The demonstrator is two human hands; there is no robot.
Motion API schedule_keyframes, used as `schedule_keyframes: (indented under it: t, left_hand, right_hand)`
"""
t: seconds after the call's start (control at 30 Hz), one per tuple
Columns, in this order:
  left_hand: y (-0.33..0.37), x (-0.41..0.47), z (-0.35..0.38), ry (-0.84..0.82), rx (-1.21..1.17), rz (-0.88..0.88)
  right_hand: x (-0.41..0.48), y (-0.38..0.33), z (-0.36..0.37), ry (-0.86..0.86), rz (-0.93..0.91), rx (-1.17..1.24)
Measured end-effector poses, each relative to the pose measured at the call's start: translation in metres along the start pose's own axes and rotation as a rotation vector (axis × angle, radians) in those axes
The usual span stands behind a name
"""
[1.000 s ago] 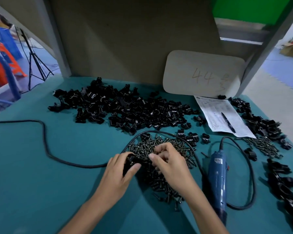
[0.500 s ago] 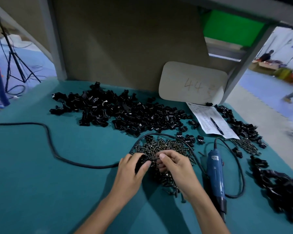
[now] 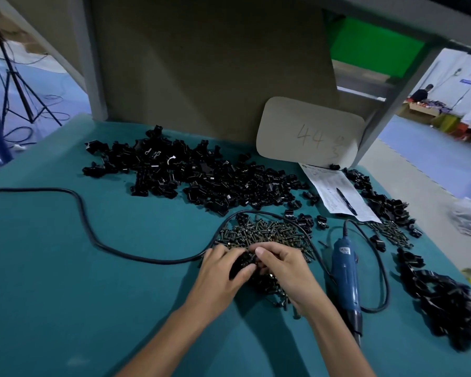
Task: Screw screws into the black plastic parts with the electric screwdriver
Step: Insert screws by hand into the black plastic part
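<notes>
the step in hand, as we judge it, is seating a screw in one black plastic part (image 3: 239, 264) before the tool comes in. to do it well we should hold the part steady with its hole facing us and start the screw straight with the fingertips so it stands on its own. only then should we reach for the electric screwdriver (image 3: 346, 270), which lies untouched on the teal table (image 3: 65, 268) just right of our hands, lower centre-right of the frame. a tilted screw would likely bind or skid off under the bit.

our left hand (image 3: 220, 276), at lower centre, is curled round the part, thumb along its near side and fingers over the far side, a close clasp with little gap. our right hand (image 3: 284, 269) sits just beside it, fingers bent inward, the tips meeting the part over the near edge of the screw pile (image 3: 264, 235). whether those tips pinch a screw we cannot tell, since the knuckles hide it. the big heap of black parts (image 3: 201, 180) lies at upper centre, and a second heap (image 3: 446, 303) lies at the right edge.
</notes>
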State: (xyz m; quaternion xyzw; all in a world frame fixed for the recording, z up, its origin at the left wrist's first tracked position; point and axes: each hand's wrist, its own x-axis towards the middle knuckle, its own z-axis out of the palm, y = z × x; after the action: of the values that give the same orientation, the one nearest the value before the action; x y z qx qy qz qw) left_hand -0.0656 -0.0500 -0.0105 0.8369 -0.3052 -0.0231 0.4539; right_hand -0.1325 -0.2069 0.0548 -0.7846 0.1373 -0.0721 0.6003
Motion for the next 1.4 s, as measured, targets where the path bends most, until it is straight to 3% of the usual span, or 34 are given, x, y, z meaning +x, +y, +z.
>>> schedule_keyframes:
  t: [0.23,0.5,0.73,1.1,1.23,1.4]
  left_hand:
    - [0.004,0.000,0.000,0.008,0.062,-0.008]
    - [0.009,-0.001,0.003,0.014,0.242,0.105]
    - [0.017,0.001,0.000,-0.032,0.286,0.128]
    - [0.021,0.010,-0.006,-0.035,0.476,0.282]
    - [0.018,0.008,-0.007,0.020,0.486,0.307]
    - [0.015,0.007,-0.005,0.051,0.499,0.347]
  right_hand:
    - [0.008,0.005,-0.012,-0.090,0.048,-0.047]
    - [0.013,0.007,-0.016,-0.166,-0.104,-0.598]
    - [0.019,0.005,-0.028,-0.324,-0.082,-0.643]
    - [0.013,0.010,-0.029,-0.336,-0.081,-0.526]
    - [0.010,0.008,-0.028,-0.297,-0.121,-0.596]
    - [0.010,0.004,-0.029,-0.362,-0.087,-0.528]
